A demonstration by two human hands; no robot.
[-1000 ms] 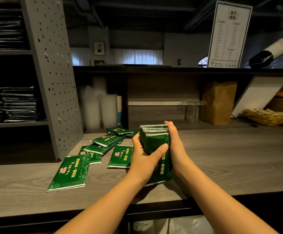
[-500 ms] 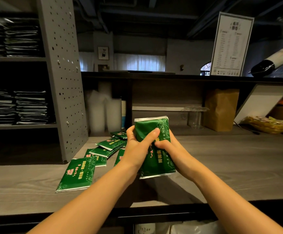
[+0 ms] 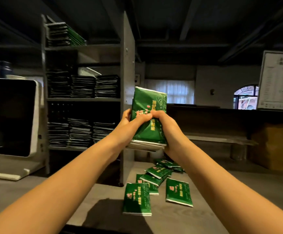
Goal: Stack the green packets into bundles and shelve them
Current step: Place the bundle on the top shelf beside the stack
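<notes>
The green packets look like glossy printed foil or plastic film. The counter shows matt grey wood grain. The shelf upright is matt grey metal.

Can't read the words on the bundle: too blurry. Fingers of the left hand and right hand tucked behind it, out of sight. Sign cut off at the right edge, print too tiny. Machine cut off at the left.
</notes>
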